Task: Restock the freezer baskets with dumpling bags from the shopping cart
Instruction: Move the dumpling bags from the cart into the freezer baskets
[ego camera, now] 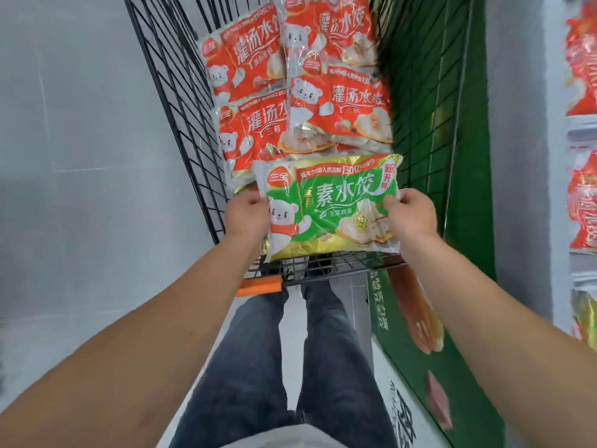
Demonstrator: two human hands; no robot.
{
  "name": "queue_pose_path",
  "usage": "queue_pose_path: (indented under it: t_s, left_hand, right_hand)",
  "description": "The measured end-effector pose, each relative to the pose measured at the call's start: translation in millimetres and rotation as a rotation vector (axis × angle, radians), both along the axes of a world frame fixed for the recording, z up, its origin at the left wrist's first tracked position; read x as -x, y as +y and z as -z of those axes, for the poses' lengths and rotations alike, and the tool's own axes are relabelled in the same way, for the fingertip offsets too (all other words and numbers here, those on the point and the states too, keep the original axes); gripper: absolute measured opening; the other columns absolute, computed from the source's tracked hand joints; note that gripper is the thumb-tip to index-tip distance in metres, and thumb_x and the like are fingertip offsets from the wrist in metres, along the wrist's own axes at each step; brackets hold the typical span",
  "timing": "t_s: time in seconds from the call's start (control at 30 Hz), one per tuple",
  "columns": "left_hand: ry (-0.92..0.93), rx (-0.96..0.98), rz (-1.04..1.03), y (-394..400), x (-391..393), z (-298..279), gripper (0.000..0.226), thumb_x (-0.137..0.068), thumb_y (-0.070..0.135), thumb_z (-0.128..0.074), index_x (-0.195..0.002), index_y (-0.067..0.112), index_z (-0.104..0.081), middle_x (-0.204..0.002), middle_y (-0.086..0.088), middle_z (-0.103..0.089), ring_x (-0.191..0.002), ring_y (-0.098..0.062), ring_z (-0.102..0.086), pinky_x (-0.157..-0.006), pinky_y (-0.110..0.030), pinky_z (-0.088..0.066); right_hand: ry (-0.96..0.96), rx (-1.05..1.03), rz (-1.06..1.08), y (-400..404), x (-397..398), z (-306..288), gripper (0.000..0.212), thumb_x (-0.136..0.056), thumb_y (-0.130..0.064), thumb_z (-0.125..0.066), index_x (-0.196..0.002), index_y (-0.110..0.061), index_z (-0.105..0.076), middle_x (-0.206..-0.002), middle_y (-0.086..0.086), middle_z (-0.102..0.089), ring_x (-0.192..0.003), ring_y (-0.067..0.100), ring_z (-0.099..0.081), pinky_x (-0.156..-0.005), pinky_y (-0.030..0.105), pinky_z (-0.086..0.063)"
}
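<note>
A green dumpling bag (329, 205) with a white bear and gold trim is held flat over the near end of the black wire shopping cart (181, 101). My left hand (247, 218) grips its left edge, thumb on top. My right hand (412, 215) grips its right edge the same way. Several red dumpling bags (339, 101) lie stacked in the cart beyond the green one. At the right edge of the view, red bags in the freezer (583, 202) show blurred.
The cart's orange handle (258, 287) sits just below the green bag. A green freezer side panel with printed pictures (420, 334) runs along the right, close to the cart. Pale floor (80, 156) lies to the left. My legs in jeans stand behind the cart.
</note>
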State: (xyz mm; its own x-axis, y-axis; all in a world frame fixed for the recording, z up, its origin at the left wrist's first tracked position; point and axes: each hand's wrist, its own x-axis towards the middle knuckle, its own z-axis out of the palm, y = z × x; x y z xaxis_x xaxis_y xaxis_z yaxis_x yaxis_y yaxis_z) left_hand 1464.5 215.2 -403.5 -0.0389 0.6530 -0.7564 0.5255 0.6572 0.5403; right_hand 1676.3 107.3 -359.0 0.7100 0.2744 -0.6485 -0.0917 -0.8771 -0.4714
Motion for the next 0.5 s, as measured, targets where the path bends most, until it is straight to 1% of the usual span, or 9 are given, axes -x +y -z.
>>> queue_pose_path:
  t_s: [0.07, 0.13, 0.17, 0.2, 0.27, 0.33, 0.4, 0.47, 0.5]
  left_hand:
    - [-0.047, -0.027, 0.064, 6.3, 1.6, -28.0, 0.026, -0.085, 0.012, -0.053, -0.060, 0.015, -0.061, -0.065, -0.010, -0.061, -0.061, -0.023, -0.055, -0.057, -0.035, -0.043]
    - [-0.082, -0.035, 0.136, 13.2, 1.9, -52.7, 0.020, -0.081, 0.015, -0.056, -0.062, 0.014, -0.060, -0.072, -0.021, -0.063, -0.066, -0.029, -0.060, -0.059, -0.043, -0.050]
    - [-0.091, -0.039, 0.171, 14.6, 1.3, -66.6, 0.018, -0.081, 0.016, -0.058, -0.064, 0.012, -0.061, -0.077, -0.025, -0.065, -0.070, -0.032, -0.064, -0.063, -0.048, -0.054]
    - [-0.105, -0.047, 0.187, 17.2, -0.1, -77.1, 0.019, -0.082, 0.015, -0.059, -0.064, 0.011, -0.062, -0.080, -0.024, -0.067, -0.074, -0.034, -0.066, -0.067, -0.048, -0.056]
    - [-0.148, -0.070, 0.238, 15.9, -8.0, -106.4, 0.021, -0.085, 0.010, -0.061, -0.065, 0.014, -0.064, -0.081, -0.020, -0.068, -0.076, -0.033, -0.067, -0.069, -0.045, -0.055]
    - [-0.193, -0.104, 0.303, 12.8, -20.3, -133.4, 0.013, -0.087, 0.010, -0.062, -0.077, 0.011, -0.070, -0.085, -0.022, -0.070, -0.076, -0.032, -0.067, -0.068, -0.044, -0.055]
    - [-0.211, -0.123, 0.378, 4.8, -33.8, -158.1, 0.010, -0.088, 0.009, -0.062, -0.089, 0.006, -0.071, -0.085, -0.023, -0.070, -0.072, -0.030, -0.064, -0.063, -0.040, -0.052]
    - [-0.219, -0.150, 0.446, -3.5, -47.1, -176.9, 0.011, -0.089, 0.006, -0.059, -0.083, 0.007, -0.068, -0.083, -0.024, -0.067, -0.072, -0.029, -0.061, -0.063, -0.040, -0.047]
    - [-0.223, -0.169, 0.494, -10.3, -57.2, -184.5, 0.013, -0.090, 0.006, -0.059, -0.080, 0.009, -0.067, -0.082, -0.025, -0.065, -0.071, -0.029, -0.060, -0.064, -0.041, -0.046]
  right_hand:
    - [0.009, -0.055, 0.036, -11.9, -1.3, -30.9, 0.017, -0.097, -0.019, -0.056, -0.093, -0.005, -0.063, -0.084, 0.004, -0.062, -0.069, 0.016, -0.053, -0.058, 0.027, -0.041]
    - [0.029, -0.093, 0.060, -22.9, -3.5, -53.7, 0.018, -0.097, -0.020, -0.057, -0.098, -0.005, -0.066, -0.090, 0.005, -0.067, -0.075, 0.017, -0.056, -0.065, 0.030, -0.045]
    - [0.027, -0.116, 0.077, -31.4, -2.4, -69.2, 0.018, -0.097, -0.020, -0.057, -0.097, -0.005, -0.066, -0.091, 0.005, -0.067, -0.075, 0.017, -0.057, -0.066, 0.031, -0.045]
    - [0.029, -0.130, 0.084, -35.6, -2.1, -76.8, 0.017, -0.097, -0.019, -0.058, -0.096, -0.004, -0.066, -0.090, 0.005, -0.067, -0.074, 0.017, -0.057, -0.066, 0.031, -0.046]
    - [0.013, -0.177, 0.140, -54.3, -0.3, -99.9, 0.016, -0.096, -0.018, -0.059, -0.092, -0.005, -0.067, -0.087, 0.004, -0.067, -0.073, 0.016, -0.058, -0.068, 0.032, -0.048]
    - [-0.003, -0.212, 0.214, -72.2, 0.2, -118.0, 0.016, -0.095, -0.017, -0.060, -0.089, -0.005, -0.068, -0.089, 0.009, -0.070, -0.077, 0.020, -0.062, -0.072, 0.036, -0.051]
    - [-0.012, -0.258, 0.291, -94.8, -1.8, -132.8, 0.016, -0.093, -0.016, -0.061, -0.087, -0.004, -0.067, -0.093, 0.016, -0.071, -0.080, 0.025, -0.064, -0.075, 0.041, -0.054]
    - [-0.012, -0.285, 0.335, -116.0, -5.2, -144.4, 0.015, -0.092, -0.015, -0.061, -0.084, -0.004, -0.066, -0.091, 0.015, -0.070, -0.082, 0.028, -0.066, -0.077, 0.043, -0.055]
    - [-0.017, -0.305, 0.357, -130.7, -9.0, -152.6, 0.016, -0.092, -0.015, -0.062, -0.085, -0.002, -0.067, -0.090, 0.014, -0.071, -0.083, 0.029, -0.067, -0.078, 0.043, -0.055]
